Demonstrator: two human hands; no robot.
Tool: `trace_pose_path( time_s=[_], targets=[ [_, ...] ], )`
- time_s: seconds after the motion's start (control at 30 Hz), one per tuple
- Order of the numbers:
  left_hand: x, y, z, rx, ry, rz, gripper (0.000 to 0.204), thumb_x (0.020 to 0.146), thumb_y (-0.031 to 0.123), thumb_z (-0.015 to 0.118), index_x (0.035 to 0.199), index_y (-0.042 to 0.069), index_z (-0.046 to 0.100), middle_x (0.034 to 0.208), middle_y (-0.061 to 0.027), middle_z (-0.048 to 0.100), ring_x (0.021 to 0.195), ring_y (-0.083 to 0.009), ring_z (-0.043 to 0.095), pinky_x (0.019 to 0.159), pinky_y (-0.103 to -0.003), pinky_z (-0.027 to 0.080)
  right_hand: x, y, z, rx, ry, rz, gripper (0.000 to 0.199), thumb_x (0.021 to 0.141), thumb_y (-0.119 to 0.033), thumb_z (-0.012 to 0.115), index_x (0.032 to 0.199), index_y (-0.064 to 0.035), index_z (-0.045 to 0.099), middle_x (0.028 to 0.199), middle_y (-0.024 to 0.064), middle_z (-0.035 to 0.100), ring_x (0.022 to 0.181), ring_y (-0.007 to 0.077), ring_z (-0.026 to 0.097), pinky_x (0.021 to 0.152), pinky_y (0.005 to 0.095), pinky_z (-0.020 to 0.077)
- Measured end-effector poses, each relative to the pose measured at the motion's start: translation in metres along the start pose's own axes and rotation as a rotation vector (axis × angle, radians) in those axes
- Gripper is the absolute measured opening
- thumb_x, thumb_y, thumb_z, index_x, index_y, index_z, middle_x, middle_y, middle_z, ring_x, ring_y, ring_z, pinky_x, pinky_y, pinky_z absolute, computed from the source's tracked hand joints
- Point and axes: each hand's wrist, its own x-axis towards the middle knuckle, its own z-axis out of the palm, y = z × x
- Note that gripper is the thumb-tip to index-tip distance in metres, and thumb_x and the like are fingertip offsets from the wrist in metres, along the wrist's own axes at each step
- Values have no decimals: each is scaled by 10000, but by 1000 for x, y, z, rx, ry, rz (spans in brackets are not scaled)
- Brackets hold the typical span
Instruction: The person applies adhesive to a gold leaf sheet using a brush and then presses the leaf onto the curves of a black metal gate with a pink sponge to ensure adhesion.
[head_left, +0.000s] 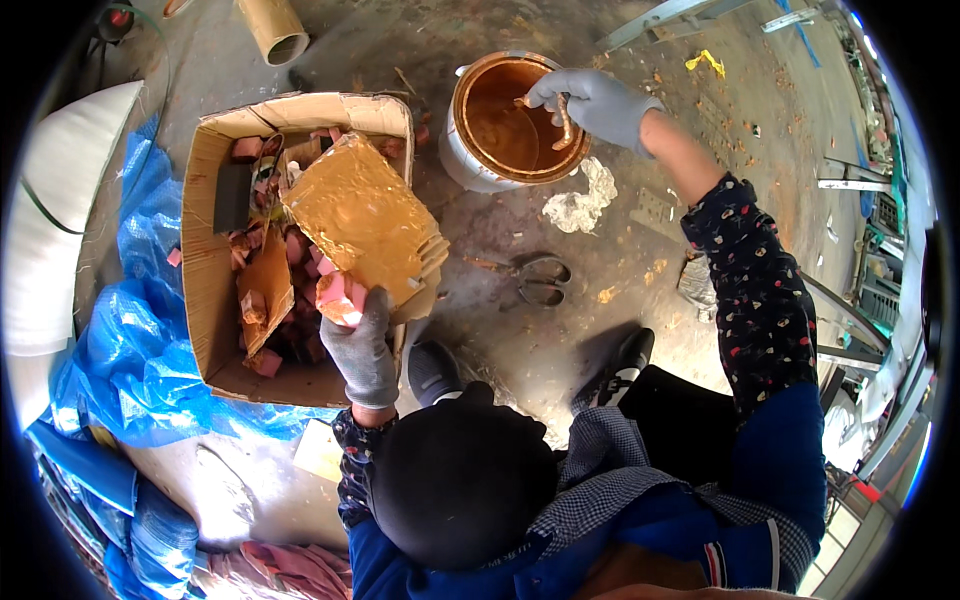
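My left hand (362, 350), in a grey glove, is closed around a pink foam block (342, 298) smeared with brown, at the near right side of an open cardboard box (195, 330). Beside that block, a cardboard sheet (365, 215) coated in glossy brown lies tilted across the box. Over the rim of a white bucket (462, 165) my right hand (598, 108), gloved too, grips a thin brown-smeared tool (563, 122) whose kind I cannot make out. Thick brown liquid (505, 125) coats the bucket's inside. Several more pink pieces (265, 362) lie in the box.
Scissors (543, 280) lie on the floor between the box and my feet. A crumpled pale wad (583, 197) sits near the bucket. Blue tarp (120, 345) spreads left of the box; a cardboard tube (273, 32) lies beyond it. Metal frames (850, 185) line the right.
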Motion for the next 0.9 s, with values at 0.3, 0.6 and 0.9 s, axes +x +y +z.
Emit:
trace_pose_path(
  time_s=[0.3, 0.6, 0.9],
  targets=[
    [-3, 3, 3, -43, -56, 0, 278, 880, 76, 700, 1139, 20, 615, 981, 19, 626, 811, -52, 568, 685, -208, 475, 12, -3, 47, -287, 341, -45, 380, 932, -303, 579, 1209, -48, 632, 1233, 168, 655, 1094, 313, 647, 967, 382, 493],
    [-1, -2, -3, 5, -48, 60, 283, 891, 76, 686, 1159, 22, 613, 993, 12, 637, 820, -53, 595, 681, -213, 506, 11, -47, 27, -608, -21, 190, 323, 952, -343, 545, 1136, -101, 656, 1099, 155, 699, 1034, 359, 654, 888, 444, 507],
    [-2, 1, 0, -12, 2, 8, 206, 881, 76, 696, 1071, 59, 618, 882, 39, 608, 675, -26, 552, 560, -175, 443, 13, -57, 28, -934, -288, 78, 291, 961, -326, 527, 1067, -109, 689, 1009, 137, 713, 965, 329, 679, 818, 451, 522]
  ],
)
